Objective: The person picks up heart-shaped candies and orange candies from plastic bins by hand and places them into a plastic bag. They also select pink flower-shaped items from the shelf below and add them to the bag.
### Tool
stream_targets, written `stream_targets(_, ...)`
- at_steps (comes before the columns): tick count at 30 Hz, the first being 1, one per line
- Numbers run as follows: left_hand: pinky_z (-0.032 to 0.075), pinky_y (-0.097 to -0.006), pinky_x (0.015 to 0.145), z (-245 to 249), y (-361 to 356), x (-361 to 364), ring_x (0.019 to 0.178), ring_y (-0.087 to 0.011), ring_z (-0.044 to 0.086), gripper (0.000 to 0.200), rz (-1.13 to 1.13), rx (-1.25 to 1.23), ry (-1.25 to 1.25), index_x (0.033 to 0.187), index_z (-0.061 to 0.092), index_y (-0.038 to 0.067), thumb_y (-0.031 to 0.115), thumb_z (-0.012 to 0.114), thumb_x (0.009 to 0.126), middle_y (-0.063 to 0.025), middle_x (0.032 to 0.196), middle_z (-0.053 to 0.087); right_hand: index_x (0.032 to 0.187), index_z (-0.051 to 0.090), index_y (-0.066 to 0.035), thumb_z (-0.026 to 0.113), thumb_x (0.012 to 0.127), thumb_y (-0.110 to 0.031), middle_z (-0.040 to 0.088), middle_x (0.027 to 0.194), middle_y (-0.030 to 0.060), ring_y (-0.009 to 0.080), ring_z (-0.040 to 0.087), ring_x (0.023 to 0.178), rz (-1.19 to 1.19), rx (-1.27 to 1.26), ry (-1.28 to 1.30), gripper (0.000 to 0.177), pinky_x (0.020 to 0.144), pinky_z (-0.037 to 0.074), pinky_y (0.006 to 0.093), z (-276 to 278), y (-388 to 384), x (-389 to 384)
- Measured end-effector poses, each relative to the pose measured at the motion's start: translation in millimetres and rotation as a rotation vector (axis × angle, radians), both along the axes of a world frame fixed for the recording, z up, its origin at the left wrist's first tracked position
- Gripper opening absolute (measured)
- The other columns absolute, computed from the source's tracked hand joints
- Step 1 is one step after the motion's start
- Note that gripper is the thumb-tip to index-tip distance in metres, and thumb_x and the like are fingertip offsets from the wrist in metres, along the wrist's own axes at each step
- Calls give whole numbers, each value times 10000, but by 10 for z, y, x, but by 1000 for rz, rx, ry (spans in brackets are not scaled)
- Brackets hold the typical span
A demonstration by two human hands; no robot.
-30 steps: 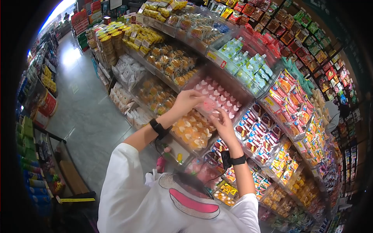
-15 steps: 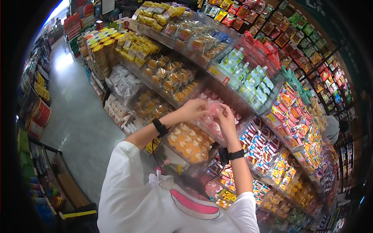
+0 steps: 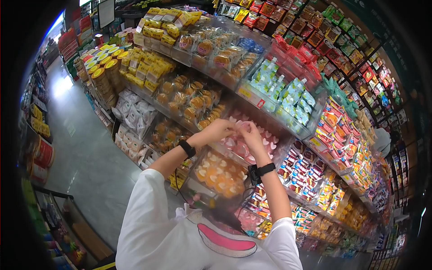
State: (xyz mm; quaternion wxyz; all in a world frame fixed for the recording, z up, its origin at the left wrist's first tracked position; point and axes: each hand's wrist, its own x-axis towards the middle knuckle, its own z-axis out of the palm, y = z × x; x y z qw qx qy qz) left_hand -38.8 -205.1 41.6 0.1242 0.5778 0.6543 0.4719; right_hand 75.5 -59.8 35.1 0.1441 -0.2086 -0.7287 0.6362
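a: the left hand (image 3: 219,131) and the right hand (image 3: 251,137) are meeting right over the pink bin (image 3: 270,143). a pink cup (image 3: 237,128) is sitting between their fingertips, just above the bin's near edge.

b: how is that one going to handle?

a: i'm judging it light and small, a thin plastic shell with a film lid. it's probably giving under a hard squeeze and feeling a little slick. the rim and side wall are looking like the safest places to take hold, not the film top.

b: and the grip?

a: both grips are pinching nearly closed on the cup. thumbs and first fingers are doing the holding, and the other fingers are curling loose. the fingers are hiding most of the cup, so i'm not reading its full shape.

b: what's sitting around the pink bin?

a: orange cups (image 3: 218,173) are lying in the bin just below it, and blue-green pouches (image 3: 288,90) are standing in the one just above. black wristbands (image 3: 187,148) are showing on both wrists.
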Motion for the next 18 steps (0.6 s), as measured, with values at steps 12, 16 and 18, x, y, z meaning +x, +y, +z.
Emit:
stream_targets(12,481,-377,776,-217,-101,-27,900,-340,598,367,129,217,119,1153,463,-7,105,581,823,-190,941,611,1074,463,-58,642,770,-97,523,951,49,117,539,783,17,398,-89,355,691,479,238,-156,-4,-119)
stream_targets(16,479,-387,759,-301,-8,-102,910,-369,587,393,81,136,21,1160,459,-8,74,578,795,-223,950,591,1084,430,-68,635,771,-59,493,979,44,106,505,824,70,258,-91,375,697,462,234,-4,-48,-67)
stream_targets(18,481,-387,754,-294,19,-135,898,-362,594,404,16,100,-90,1162,461,-6,73,591,788,-215,939,598,1081,423,-68,618,775,-26,489,988,46,104,497,842,99,172,-74,366,695,457,233,73,-96,-51)
